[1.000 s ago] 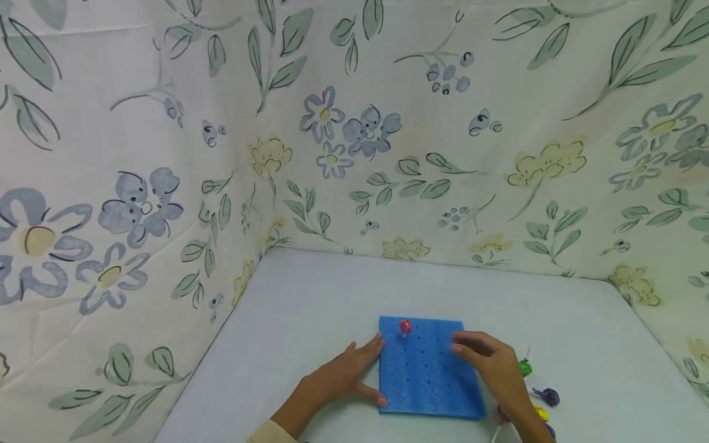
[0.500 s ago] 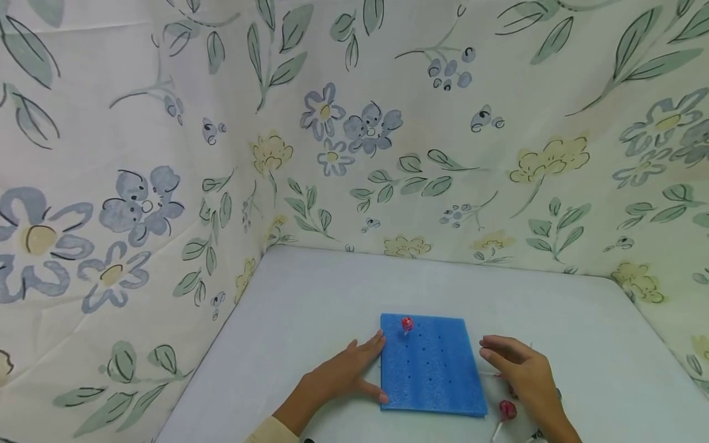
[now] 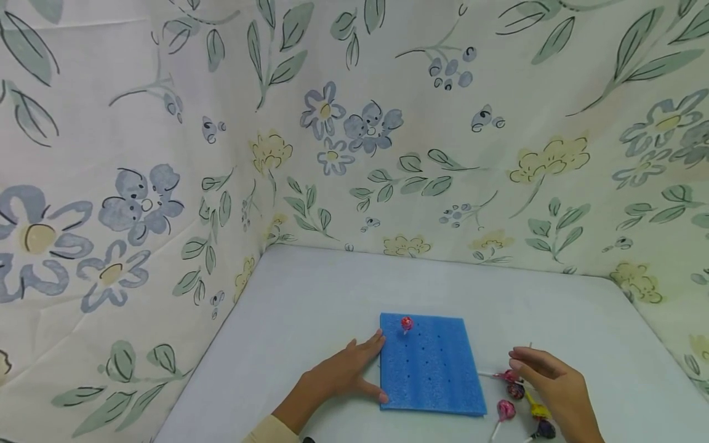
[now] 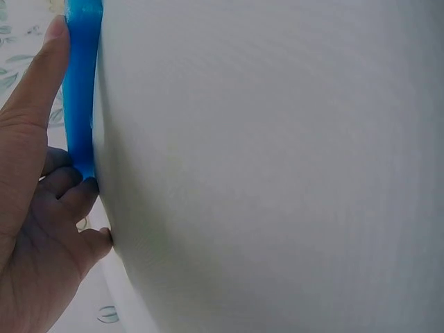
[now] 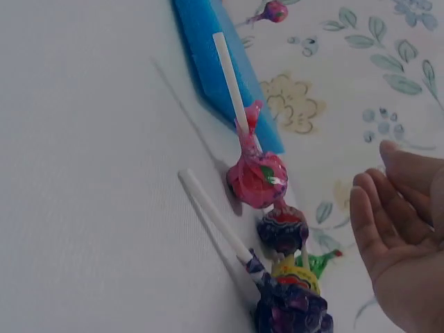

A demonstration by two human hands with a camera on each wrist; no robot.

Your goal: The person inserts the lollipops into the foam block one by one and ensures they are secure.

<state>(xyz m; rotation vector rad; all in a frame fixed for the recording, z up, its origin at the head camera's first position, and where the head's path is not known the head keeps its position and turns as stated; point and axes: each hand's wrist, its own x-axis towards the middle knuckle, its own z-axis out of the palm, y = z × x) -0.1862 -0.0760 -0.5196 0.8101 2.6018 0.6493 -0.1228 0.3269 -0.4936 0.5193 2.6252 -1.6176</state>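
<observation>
My left hand (image 3: 349, 372) lies along the left edge of a blue foam board (image 3: 426, 381), fingers and thumb spread. In the left wrist view the thumb and fingertips touch the board's side (image 4: 82, 90). A red lollipop (image 3: 407, 323) stands upright in the board near its far left corner; rows of small holes mark the rest. Over several loose lollipops at the right is my right hand (image 3: 556, 384), fingers loosely bent and holding nothing. Closest to its fingertips are a pinkish-red lollipop (image 3: 511, 375) and a dark one (image 3: 515, 391). It partly covers a yellow lollipop (image 3: 536, 407).
Nearer the front lie a pink lollipop (image 3: 506, 410) and a dark purple one (image 3: 545, 429). A green wrapper (image 5: 318, 263) shows among them in the right wrist view. Floral cloth (image 3: 354, 184) walls surround the white table (image 3: 310, 301) at the back and sides.
My right hand has moved right, from over the board's right side to above the loose lollipops, uncovering the board's right edge. The left hand has stayed at the board's left edge.
</observation>
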